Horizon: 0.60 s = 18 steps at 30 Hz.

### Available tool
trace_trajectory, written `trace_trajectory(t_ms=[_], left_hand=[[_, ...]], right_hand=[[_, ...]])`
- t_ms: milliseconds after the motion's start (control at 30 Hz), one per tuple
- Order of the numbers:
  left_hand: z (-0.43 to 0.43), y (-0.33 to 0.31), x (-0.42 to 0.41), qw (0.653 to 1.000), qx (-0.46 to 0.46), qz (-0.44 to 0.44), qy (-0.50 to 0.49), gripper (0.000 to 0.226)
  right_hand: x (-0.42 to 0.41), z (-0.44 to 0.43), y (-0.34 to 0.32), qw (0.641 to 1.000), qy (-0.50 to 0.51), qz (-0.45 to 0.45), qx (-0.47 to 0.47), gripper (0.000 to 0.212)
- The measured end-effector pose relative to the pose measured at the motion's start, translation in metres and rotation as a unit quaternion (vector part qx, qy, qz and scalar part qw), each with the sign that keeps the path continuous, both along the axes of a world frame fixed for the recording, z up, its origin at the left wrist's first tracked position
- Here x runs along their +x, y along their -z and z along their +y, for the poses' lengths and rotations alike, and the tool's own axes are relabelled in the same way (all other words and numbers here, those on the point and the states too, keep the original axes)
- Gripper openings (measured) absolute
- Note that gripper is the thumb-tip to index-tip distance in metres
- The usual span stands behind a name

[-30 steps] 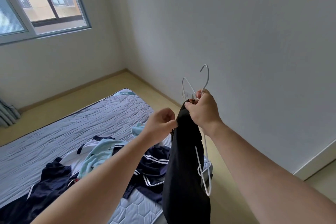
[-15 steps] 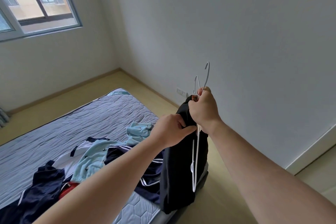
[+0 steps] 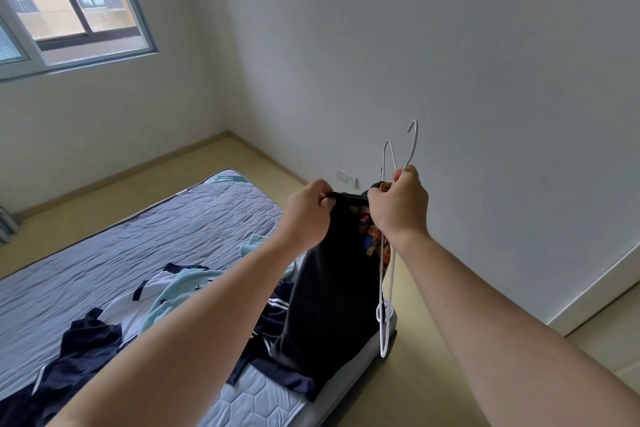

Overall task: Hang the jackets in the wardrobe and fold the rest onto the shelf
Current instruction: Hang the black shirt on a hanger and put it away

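Note:
A black garment (image 3: 332, 295) with a colourful print on its inner side hangs in the air over the mattress's near corner. My left hand (image 3: 306, 215) pinches its top edge. My right hand (image 3: 398, 204) grips the other end of that edge together with white wire hangers (image 3: 388, 253), whose hooks stick up above my fist and whose frames dangle beside the cloth. The edge is stretched taut between both hands. The wardrobe and shelf are out of view.
A grey quilted mattress (image 3: 145, 246) lies on the floor with a pile of clothes: a light blue piece (image 3: 176, 298), a white piece (image 3: 128, 302) and navy striped pieces (image 3: 83, 354). A window (image 3: 69, 10) is upper left. A white wall with sockets (image 3: 346, 177) stands right.
My left hand moved left and up along the garment's top edge, pulling it taut and apart from my right hand. The print inside now shows. The view turned slightly.

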<state>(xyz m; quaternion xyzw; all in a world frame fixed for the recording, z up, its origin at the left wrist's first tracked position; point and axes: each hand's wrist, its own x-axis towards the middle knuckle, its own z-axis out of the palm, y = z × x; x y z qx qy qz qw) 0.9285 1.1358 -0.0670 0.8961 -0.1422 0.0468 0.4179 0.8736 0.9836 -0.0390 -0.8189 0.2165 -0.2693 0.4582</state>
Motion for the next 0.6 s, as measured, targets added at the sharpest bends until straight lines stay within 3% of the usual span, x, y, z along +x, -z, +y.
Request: trace_trajectory(t_ms=[67,233,267,400,533,600], left_hand=[[-0.002,-0.005,0.001,1.000,0.007,-0.026,0.004,0.012],[-0.004,-0.005,0.002,0.998,-0.005,0.041,0.052,0.011],[-0.001,-0.006,0.001,0.997,0.010,0.039,0.063,0.009],[0.010,0.008,0.003,0.977,0.177,-0.054,0.111,0.039],[0.025,0.033,0.009,0.987,0.139,-0.078,0.028,0.031],[0.035,0.051,0.010,0.983,0.174,-0.065,0.004,0.021]], right_hand=[[0.002,-0.002,-0.004,1.000,0.002,-0.007,-0.001,0.021],[0.008,-0.006,-0.009,1.000,0.006,-0.026,0.001,0.022],[0.008,-0.007,-0.009,1.000,0.007,-0.029,0.003,0.022],[0.010,-0.005,-0.007,1.000,0.000,-0.028,-0.004,0.021],[0.012,-0.004,-0.006,1.000,0.002,-0.030,0.002,0.020],[0.012,-0.006,-0.006,0.999,0.006,-0.031,0.008,0.020]])
